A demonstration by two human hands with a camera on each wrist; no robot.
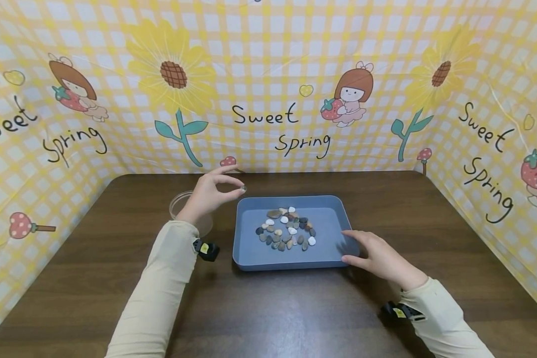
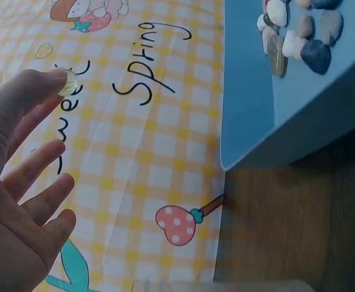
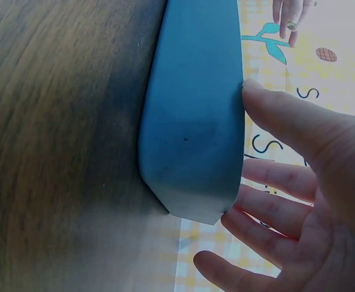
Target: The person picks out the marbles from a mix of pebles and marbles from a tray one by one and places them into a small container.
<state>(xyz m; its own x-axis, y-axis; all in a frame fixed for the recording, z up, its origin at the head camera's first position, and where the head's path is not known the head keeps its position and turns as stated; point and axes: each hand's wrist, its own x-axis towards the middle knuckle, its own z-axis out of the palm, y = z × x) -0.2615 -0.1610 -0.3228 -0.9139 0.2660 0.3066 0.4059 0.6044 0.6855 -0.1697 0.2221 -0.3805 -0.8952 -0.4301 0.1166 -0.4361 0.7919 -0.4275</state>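
My left hand [image 1: 208,196] is raised beyond the upper left corner of the tray, pinching a small clear, rounded glass bead [image 2: 68,83] between thumb and index finger; the other fingers are spread. The blue-grey rectangular tray [image 1: 331,214] holds many smooth pebbles [image 1: 293,231] in white, tan, grey and dark tones, loosely grouped around its middle. At the tray's right side, my right hand [image 1: 378,256] touches the rim near the front corner. Its thumb and fingers are apart and loosely extended in the right wrist view.
A clear round container [image 1: 206,223] stands left of the tray, partly hidden by the left hand and forearm. The brown wooden table [image 1: 273,313] meets a yellow checked cloth [image 1: 259,64] that rises behind it and on both sides.
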